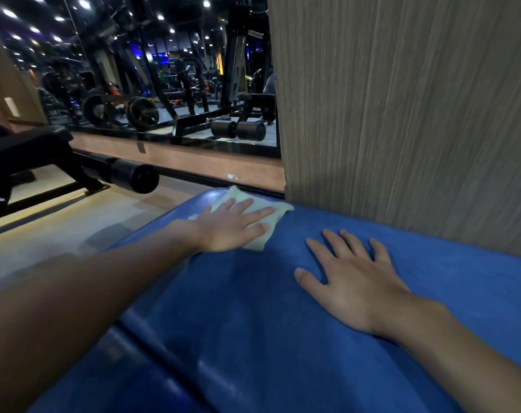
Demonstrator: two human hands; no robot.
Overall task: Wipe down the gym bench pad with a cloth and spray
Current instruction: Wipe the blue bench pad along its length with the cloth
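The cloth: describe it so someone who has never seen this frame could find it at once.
Start at the blue bench pad filling the lower frame and follow it to its far end, beside the wood-grain panel. There the left hand presses flat on a pale green cloth. It is the only light thing on the pad; the right hand rests on bare padding.

Blue bench pad, pale green cloth, grey-brown wood-grain panel, black equipment
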